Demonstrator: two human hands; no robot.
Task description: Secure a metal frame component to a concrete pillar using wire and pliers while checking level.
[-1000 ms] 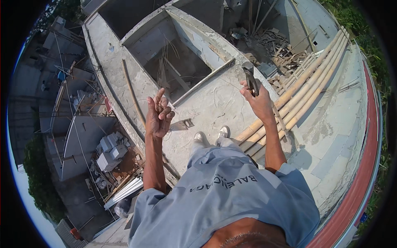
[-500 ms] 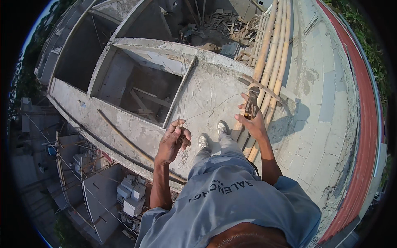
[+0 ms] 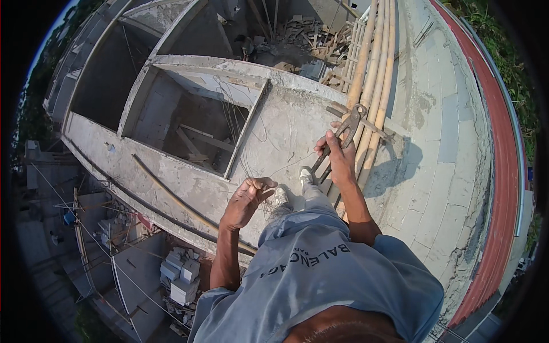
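My right hand (image 3: 339,159) is closed round the handles of dark metal pincers (image 3: 350,123). Their jaws point away from me, over the bamboo poles (image 3: 366,68), and the handles spread apart below. My left hand (image 3: 248,201) pinches a bundle of thin wire (image 3: 240,137) near my shoes. Long loose strands run from it toward the far side, past the opening's edge. One bent strand (image 3: 289,166) stretches across to my right hand's fingers; where exactly it ends there I cannot tell.
A deep square opening (image 3: 194,123) with planks inside lies ahead to the left. A bamboo pole (image 3: 171,197) rests along the ledge at left, above a drop with stacked blocks (image 3: 184,277). Short wooden sticks (image 3: 372,127) cross the poles. A red strip (image 3: 497,143) edges the right.
My right hand has turned the pincers, so jaws and spread handles now show. My left hand has moved slightly nearer me and to the right, with the wire.
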